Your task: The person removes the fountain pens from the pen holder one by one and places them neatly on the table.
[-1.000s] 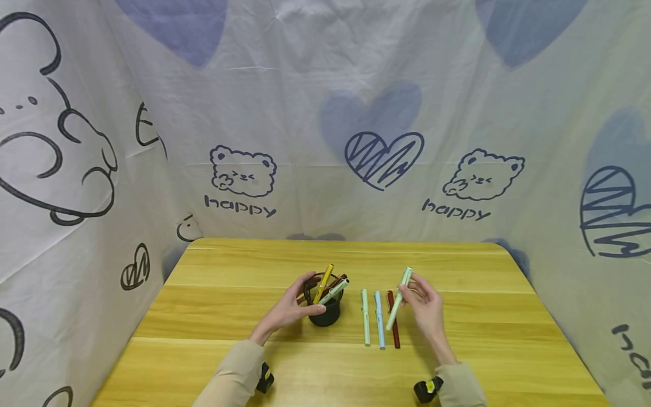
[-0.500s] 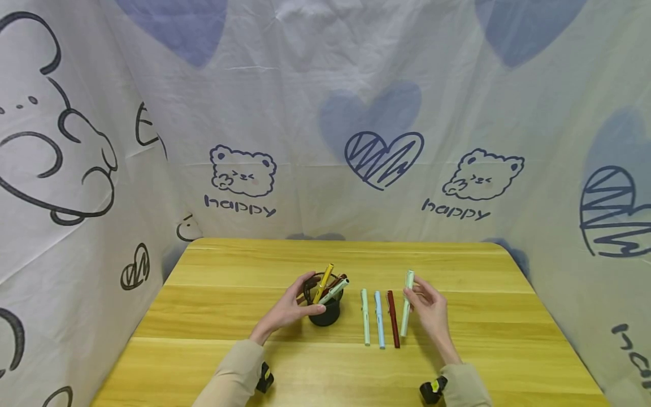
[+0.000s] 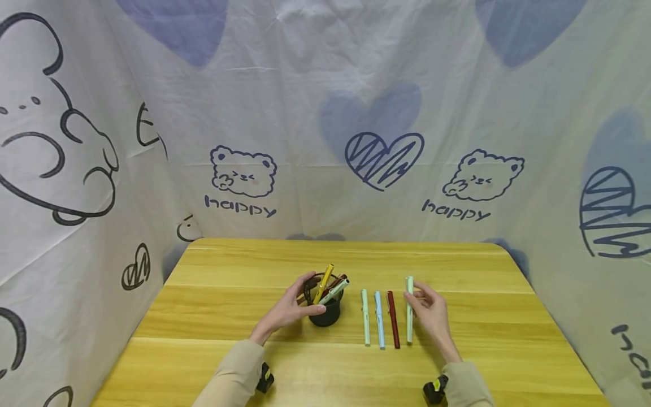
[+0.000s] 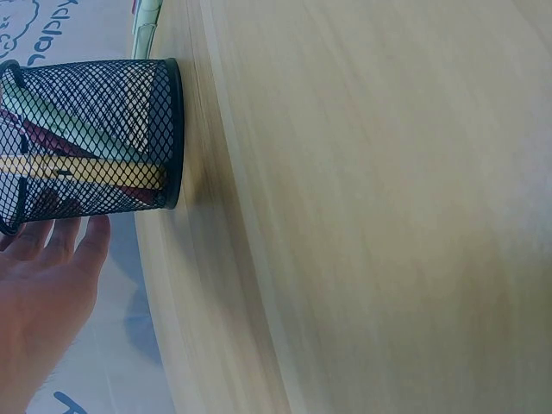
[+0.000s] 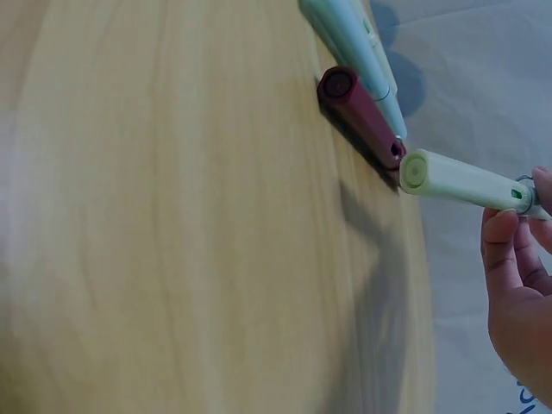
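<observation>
A black mesh pen holder [image 3: 325, 315] stands on the table with a yellow pen [image 3: 324, 284], a dark red pen and a pale green pen [image 3: 334, 290] leaning inside. My left hand [image 3: 290, 308] grips it from the left, thumb in front and fingers behind. With thumb and fingertips, my right hand [image 3: 430, 311] pinches another pale green pen [image 3: 409, 311] near its upper end. In the right wrist view this pen [image 5: 466, 181] is tilted, its lower end above the table. Left of it lie a dark red pen [image 3: 393, 319], a light blue pen [image 3: 380, 320] and a pale green pen [image 3: 365, 317], side by side.
The wooden table [image 3: 229, 271] runs back to a white cloth [image 3: 305, 186] printed with hearts and bears, which also hangs at both sides. A black wrist camera [image 3: 265, 377] is on the left wrist, another camera [image 3: 435, 390] on the right.
My right hand has moved slightly right and toward me. Its pale green pen has swung from slanting across the dark red pen to parallel beside it, and lower. The left hand stays put.
</observation>
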Motion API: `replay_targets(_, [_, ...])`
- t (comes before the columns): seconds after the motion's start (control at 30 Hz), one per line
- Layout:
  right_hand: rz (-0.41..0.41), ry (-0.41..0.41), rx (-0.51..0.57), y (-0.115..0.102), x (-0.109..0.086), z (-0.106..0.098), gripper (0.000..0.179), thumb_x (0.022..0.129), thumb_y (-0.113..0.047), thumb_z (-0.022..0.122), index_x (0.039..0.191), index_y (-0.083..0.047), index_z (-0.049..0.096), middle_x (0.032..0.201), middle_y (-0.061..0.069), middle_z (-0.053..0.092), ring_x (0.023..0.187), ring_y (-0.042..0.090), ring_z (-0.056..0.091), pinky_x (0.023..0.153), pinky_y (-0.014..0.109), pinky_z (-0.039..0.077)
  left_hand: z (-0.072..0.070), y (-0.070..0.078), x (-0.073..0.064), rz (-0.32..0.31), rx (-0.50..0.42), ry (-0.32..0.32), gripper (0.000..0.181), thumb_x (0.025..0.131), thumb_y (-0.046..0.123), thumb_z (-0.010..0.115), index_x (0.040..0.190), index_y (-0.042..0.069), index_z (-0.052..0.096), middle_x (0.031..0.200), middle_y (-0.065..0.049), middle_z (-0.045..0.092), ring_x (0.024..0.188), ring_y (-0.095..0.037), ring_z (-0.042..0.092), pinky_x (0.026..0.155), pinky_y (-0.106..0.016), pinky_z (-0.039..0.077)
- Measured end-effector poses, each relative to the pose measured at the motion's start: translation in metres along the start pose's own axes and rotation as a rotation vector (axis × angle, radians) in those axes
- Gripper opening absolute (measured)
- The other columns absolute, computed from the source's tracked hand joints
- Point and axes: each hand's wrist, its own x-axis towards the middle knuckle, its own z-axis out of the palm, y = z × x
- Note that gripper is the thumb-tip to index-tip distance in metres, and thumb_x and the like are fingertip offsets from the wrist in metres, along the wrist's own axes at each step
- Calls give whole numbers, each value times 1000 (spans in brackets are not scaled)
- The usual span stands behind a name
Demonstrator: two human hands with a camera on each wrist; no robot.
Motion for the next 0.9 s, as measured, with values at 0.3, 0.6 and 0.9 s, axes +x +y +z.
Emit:
replay_targets(0.3, [51, -16, -143, 8, 4, -2, 42, 95, -15, 70, 133, 1, 62, 98, 16, 67, 70, 3, 63, 61, 21, 56, 1, 2, -1, 2, 6, 3, 91, 89, 22, 79, 160, 8, 23, 163, -15, 35, 153, -42, 24, 123, -63, 24])
replay_targets(0.6, [69, -38, -266, 15, 8, -4, 42, 94, -15, 72, 130, 3, 62, 98, 18, 69, 73, 9, 63, 60, 18, 52, 1, 2, -2, 2, 9, 6, 91, 89, 22, 79, 159, 7, 23, 162, -15, 36, 152, -43, 26, 122, -64, 25])
replay_targets(0.9, [61, -37, -320, 17, 12, -1, 40, 91, -12, 74, 125, 7, 64, 91, 19, 71, 68, 8, 61, 58, 17, 52, 1, 1, -1, 0, 6, 8, 91, 89, 22, 79, 160, 7, 23, 162, -15, 36, 152, -42, 26, 123, -63, 25])
